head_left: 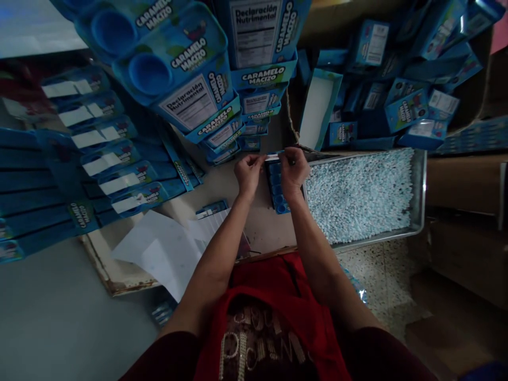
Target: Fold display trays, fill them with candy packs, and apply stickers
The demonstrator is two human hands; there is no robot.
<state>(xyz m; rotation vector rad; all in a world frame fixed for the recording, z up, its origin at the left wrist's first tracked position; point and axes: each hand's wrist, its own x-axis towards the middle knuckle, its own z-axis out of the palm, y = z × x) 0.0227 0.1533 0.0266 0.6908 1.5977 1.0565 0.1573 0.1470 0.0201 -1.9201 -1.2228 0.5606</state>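
Observation:
My left hand (pixel 249 173) is closed in a pinch at the left end of a small white strip (pixel 272 157). At the strip's other end my right hand (pixel 294 172) is closed, its curled fingers partly hiding what they grip. Just below the strip, and partly behind my right hand, lies a blue tray with round wells (pixel 275 186). To the right, a metal baking tray (pixel 423 193) is full of small white and pale-blue candies (pixel 361 193), close beside my right hand.
Stacked blue candy displays (pixel 194 100) rise in front. Several blue packs with white labels (pixel 123 182) are lined up at left. White paper sheets (pixel 159 254) lie near my left forearm. A large carton (pixel 482 90) at upper right holds jumbled blue boxes (pixel 407 108).

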